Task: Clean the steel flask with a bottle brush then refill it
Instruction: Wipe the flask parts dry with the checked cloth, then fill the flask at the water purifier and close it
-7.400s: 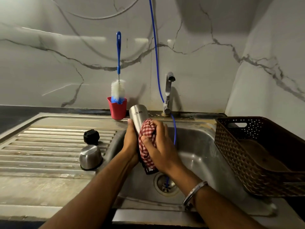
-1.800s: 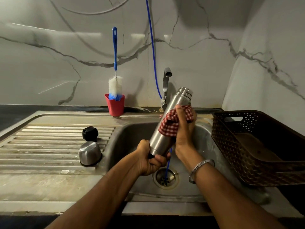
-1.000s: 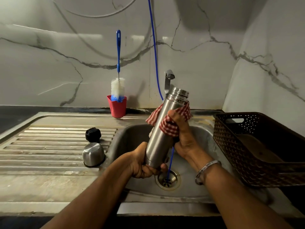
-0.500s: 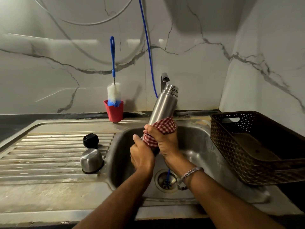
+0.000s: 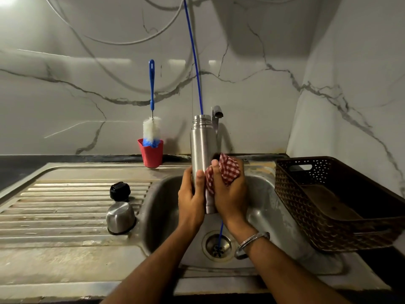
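Note:
The steel flask (image 5: 201, 141) stands upright over the sink basin (image 5: 269, 207), mouth up and uncapped. My left hand (image 5: 191, 198) grips its lower body from the left. My right hand (image 5: 230, 194) presses a red-checked cloth (image 5: 229, 168) round the flask's lower right side. The bottle brush (image 5: 151, 128), blue-handled with white bristles, stands in a red cup (image 5: 150, 153) at the back of the sink. The flask's steel cap (image 5: 120, 217) and black stopper (image 5: 120, 190) lie on the drainboard.
A tap (image 5: 216, 116) rises just behind the flask, and a blue hose (image 5: 194, 55) hangs down into the drain (image 5: 218, 245). A brown woven basket (image 5: 328, 200) sits on the right counter. The ribbed drainboard (image 5: 54, 207) stretches left.
The flask has swung from tilted right to upright. My right hand with the cloth slid from the upper body down to the lower part, and my left hand now grips beside it.

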